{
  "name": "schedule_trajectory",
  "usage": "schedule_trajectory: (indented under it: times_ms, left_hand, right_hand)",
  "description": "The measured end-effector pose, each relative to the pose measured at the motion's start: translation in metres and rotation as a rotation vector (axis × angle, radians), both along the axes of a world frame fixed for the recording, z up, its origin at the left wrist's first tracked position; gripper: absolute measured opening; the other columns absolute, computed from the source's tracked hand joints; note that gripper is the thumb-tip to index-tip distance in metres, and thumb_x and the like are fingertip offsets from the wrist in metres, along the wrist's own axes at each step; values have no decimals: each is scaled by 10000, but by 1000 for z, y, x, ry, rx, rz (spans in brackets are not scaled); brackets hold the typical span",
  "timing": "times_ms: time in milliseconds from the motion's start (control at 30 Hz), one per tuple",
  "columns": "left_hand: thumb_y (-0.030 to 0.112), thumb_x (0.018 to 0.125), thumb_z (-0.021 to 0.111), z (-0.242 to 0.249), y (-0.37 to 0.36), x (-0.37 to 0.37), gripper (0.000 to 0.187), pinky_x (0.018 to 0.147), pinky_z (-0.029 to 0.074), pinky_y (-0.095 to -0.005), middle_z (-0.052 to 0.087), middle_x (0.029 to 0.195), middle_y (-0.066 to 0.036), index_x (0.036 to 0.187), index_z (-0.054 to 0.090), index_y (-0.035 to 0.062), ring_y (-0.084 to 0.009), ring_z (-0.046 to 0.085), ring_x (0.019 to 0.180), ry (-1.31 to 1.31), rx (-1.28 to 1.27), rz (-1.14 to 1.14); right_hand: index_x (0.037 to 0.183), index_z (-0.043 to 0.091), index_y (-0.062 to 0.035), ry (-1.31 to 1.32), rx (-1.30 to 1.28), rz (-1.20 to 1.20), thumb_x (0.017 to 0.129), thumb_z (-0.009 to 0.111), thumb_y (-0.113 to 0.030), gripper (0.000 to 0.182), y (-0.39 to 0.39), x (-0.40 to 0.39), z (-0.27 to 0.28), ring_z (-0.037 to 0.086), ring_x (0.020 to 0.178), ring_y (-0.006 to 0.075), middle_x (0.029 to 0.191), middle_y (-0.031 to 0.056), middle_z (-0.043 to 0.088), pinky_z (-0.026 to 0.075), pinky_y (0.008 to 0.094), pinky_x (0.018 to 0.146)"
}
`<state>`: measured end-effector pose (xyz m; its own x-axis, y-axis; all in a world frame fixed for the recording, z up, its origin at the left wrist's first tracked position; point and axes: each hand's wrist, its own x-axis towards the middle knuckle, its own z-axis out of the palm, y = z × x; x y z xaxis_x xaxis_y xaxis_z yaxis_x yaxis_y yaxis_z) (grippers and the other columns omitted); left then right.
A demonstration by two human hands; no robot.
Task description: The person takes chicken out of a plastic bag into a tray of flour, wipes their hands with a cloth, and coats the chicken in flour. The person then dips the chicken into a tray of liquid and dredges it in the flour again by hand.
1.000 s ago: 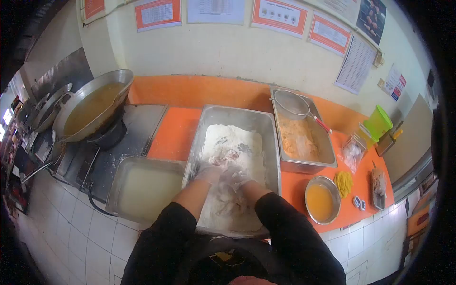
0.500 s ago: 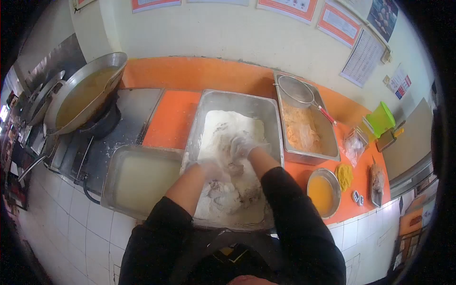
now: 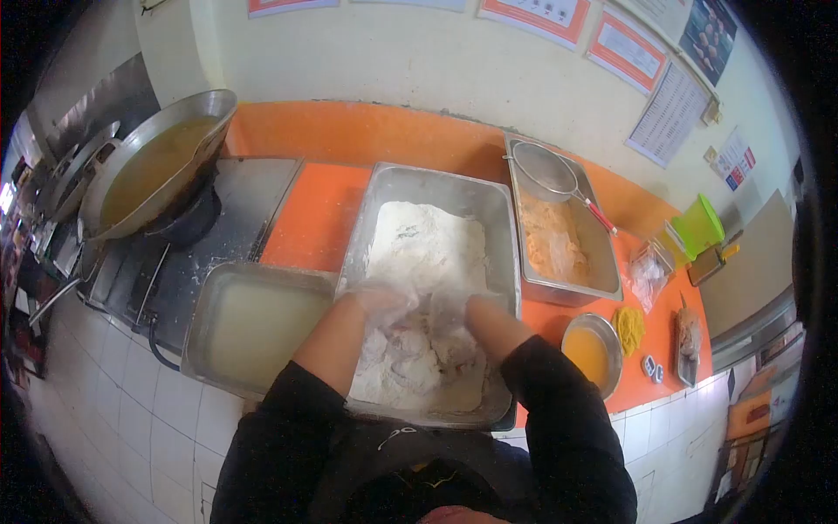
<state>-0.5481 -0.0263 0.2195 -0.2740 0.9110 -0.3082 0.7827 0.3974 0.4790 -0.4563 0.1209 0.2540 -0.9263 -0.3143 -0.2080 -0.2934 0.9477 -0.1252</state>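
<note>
A deep metal tray [image 3: 360,218] holds white flour [image 3: 428,231], with flour-coated lumps [image 3: 415,371] that look like pieces of meat in the near half. My left hand [image 3: 388,301], in a clear plastic glove, is down in the flour by the tray's left side. On the right, my right hand [image 3: 454,307], gloved the same way, is among the coated pieces. The two hands are close together over the middle of the tray. Motion blur and flour hide the fingers of both, so what they hold does not show.
To the left sit a tray of cloudy liquid [image 3: 262,323] and a large wok of oil [image 3: 161,166] on a stove. On the right are a tray of orange-coloured food [image 3: 550,236], a strainer [image 3: 546,166], a bowl of orange liquid [image 3: 589,354] and a yellow cloth [image 3: 628,330].
My right hand has come back toward me from deeper in the flour. My left hand has shifted slightly up. The flour and coated pieces between them have been moved about.
</note>
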Motion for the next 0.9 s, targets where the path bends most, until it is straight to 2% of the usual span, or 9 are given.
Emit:
schedule_trajectory:
  times_ms: [67,133,167,267,367,500,633,733,900]
  left_hand:
    - [159,665,562,-10,2,1,293,728,470,-352,608,942,-169,923,618,32,-292,592,869,-65,-83,-64]
    - [158,665,556,36,2,32,297,730,473,-357,606,948,-170,926,614,28,-295,591,872,164,-361,22]
    - [170,667,557,22,3,33,307,733,473,-365,605,950,-173,934,610,28,-300,590,871,187,-245,118]
    - [200,676,559,-56,13,1,333,754,468,-387,596,962,-188,957,602,27,-310,584,877,407,67,323]
    - [264,712,548,-8,12,8,405,816,439,-367,542,1059,-202,1031,562,14,-297,538,973,272,108,491]
    - [350,761,534,56,2,27,511,899,401,-340,471,1189,-221,1130,510,-3,-279,477,1101,163,87,579]
    - [423,790,497,11,5,16,561,924,373,-348,445,1227,-210,1164,495,5,-284,450,1132,213,-6,784]
    - [371,781,498,-36,13,8,486,891,394,-356,475,1184,-199,1109,530,14,-289,476,1091,212,-182,405]
    - [312,738,526,-27,12,10,402,829,430,-363,542,1085,-182,1010,585,21,-293,532,999,216,-262,300]
  right_hand:
    - [864,611,-65,136,147,-54,779,491,-275,257,-17,12,-33,587,864,247,943,90,622,459,321,754]
    - [852,603,-53,310,347,-166,800,468,-256,249,-27,14,-64,579,887,248,957,84,620,453,314,769]
    - [847,600,-45,124,-2,-351,806,460,-241,245,-37,13,-44,574,901,246,964,77,620,450,309,777]
    - [886,591,-11,60,-32,-531,802,463,-196,240,-26,-3,-19,570,904,242,967,84,616,450,304,780]
    - [974,582,-16,275,259,-278,794,480,-230,298,-3,5,13,568,908,265,987,128,599,445,321,800]
    - [970,587,-18,69,-255,-246,789,478,-225,296,17,-3,25,573,897,265,975,142,599,449,330,793]
    - [958,594,-22,-35,-223,-267,782,481,-224,290,33,-8,20,578,884,269,959,146,602,454,336,782]
    - [949,599,-26,-40,-53,-253,777,484,-223,286,18,-12,-20,582,873,272,946,150,605,458,340,774]
    - [934,608,-32,-168,-41,-199,769,488,-222,279,4,-3,-46,589,856,277,926,155,609,463,347,761]
